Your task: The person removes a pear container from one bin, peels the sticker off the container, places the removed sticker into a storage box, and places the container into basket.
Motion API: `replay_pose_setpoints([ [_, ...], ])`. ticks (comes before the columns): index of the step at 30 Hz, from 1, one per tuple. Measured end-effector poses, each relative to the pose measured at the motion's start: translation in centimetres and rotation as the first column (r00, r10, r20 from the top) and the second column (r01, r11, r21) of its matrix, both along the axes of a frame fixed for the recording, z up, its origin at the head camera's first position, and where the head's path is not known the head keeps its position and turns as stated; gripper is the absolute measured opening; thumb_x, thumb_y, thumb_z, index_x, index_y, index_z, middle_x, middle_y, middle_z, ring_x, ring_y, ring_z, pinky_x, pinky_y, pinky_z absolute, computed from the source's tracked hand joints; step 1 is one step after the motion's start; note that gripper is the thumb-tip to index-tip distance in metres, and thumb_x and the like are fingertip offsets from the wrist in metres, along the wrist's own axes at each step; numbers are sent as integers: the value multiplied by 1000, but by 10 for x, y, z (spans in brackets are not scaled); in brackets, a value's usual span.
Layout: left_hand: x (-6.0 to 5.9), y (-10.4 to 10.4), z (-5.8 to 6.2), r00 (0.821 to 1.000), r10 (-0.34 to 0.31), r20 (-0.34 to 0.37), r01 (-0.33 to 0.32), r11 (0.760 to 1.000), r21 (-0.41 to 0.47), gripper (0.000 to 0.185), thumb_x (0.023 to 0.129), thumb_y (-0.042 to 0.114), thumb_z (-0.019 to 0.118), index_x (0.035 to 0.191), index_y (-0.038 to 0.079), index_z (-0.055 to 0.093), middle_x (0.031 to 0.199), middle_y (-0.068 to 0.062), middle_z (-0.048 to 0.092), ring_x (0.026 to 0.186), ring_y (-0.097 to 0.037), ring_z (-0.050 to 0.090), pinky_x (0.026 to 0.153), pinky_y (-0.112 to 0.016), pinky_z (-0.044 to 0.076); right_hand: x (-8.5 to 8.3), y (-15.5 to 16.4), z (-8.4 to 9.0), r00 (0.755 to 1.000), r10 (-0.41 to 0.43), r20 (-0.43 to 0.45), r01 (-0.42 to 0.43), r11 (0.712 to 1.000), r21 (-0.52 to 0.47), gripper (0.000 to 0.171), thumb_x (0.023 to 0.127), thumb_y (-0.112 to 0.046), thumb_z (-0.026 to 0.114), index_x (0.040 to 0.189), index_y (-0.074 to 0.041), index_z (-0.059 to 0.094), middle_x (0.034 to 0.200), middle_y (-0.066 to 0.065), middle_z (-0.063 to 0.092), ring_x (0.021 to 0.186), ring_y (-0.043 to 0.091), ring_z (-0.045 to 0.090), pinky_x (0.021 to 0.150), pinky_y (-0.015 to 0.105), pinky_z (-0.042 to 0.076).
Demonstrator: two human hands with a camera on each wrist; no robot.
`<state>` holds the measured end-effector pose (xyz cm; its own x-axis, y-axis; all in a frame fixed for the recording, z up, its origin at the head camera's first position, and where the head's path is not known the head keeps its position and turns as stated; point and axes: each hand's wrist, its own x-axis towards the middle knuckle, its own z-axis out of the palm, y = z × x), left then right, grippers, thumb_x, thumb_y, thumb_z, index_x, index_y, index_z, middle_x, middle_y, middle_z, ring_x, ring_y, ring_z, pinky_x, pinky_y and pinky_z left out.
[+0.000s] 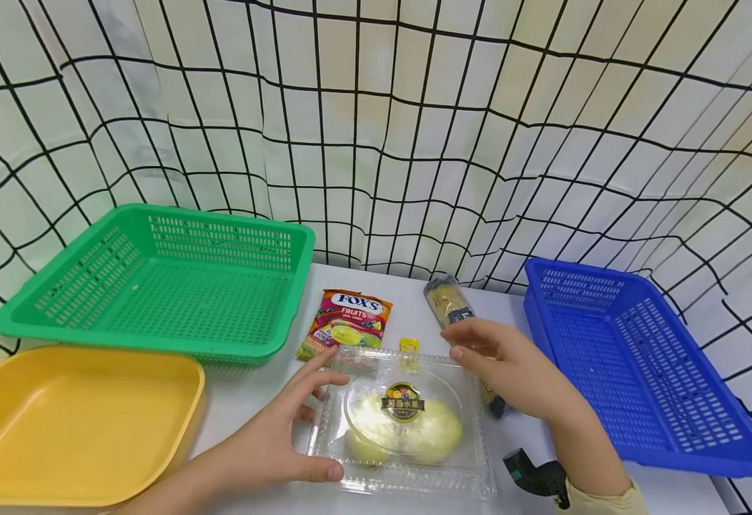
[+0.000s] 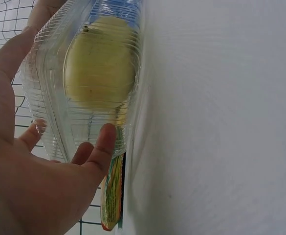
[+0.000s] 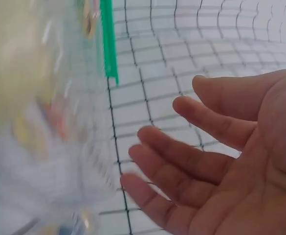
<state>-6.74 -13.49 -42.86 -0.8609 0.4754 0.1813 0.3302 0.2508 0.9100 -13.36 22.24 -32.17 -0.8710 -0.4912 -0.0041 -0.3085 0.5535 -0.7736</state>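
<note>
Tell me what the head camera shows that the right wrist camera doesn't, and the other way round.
Only the head view: the yellow tub, the blue basket and the readable label on the clear container.
Only the right wrist view: the palm side of the right hand.
Both: that hand, the container (blurred in the wrist view), the black mesh and the green basket, of which the wrist view catches just a strip.
</note>
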Motion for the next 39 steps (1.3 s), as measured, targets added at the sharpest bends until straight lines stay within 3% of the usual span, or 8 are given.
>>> replay_pose_setpoints([
  [7, -1, 1, 1, 1000, -4, 1, 4, 1000, 16, 96, 76, 32, 103, 157, 25, 51, 182, 1, 13, 126, -25, 47, 97, -34, 55, 17, -23, -2, 985, 165, -57, -165, 986, 4, 25, 110, -27, 70, 133, -17, 74, 118, -3, 75, 100, 15, 70, 85, 35, 58],
  [13, -1, 2, -2, 1000, -2, 2, 2, 999, 34, 94, 77, 28, 103, 156, 27, 52, 182, 3, 13, 126, -25, 47, 97, -33, 55, 22, -41, -15, 969, 221, -107, -218, 975, 41, 30, 103, -18, 79, 133, -18, 74, 121, -5, 75, 99, 10, 69, 81, 32, 59],
  [18, 0, 2, -2, 1000, 1, 19, -1, 999, 35, 94, 77, 27, 103, 156, 29, 51, 182, 0, 11, 127, -25, 47, 98, -33, 55, 23, -50, -21, 965, 235, -117, -219, 966, 138, 43, 96, -10, 83, 137, -18, 73, 127, -9, 71, 101, 10, 66, 87, 36, 60],
  [23, 0, 2, -1, 1000, -8, 28, 7, 999, 35, 92, 78, 27, 102, 155, 31, 51, 182, -5, 10, 128, -27, 47, 99, -33, 54, 23, -53, -21, 960, 248, -131, -217, 952, 215, 42, 94, -9, 85, 134, -19, 74, 122, -10, 68, 97, 9, 63, 87, 36, 59],
  [30, -1, 3, -1, 999, 1, 50, -2, 1000, 24, 93, 78, 29, 102, 155, 34, 51, 183, -1, 10, 129, -27, 47, 100, -33, 54, 25, -54, -20, 960, 247, -129, -214, 951, 225, 33, 95, -13, 86, 126, -22, 77, 110, -10, 63, 92, 8, 60, 82, 31, 55],
  [39, -1, 2, 0, 999, -3, 43, 1, 1000, 31, 92, 78, 27, 102, 155, 32, 51, 183, -1, 10, 129, -28, 47, 100, -33, 54, 23, -52, -24, 969, 212, -124, -185, 963, 197, 28, 92, -12, 88, 112, -26, 74, 110, -12, 60, 97, 10, 60, 88, 34, 55],
])
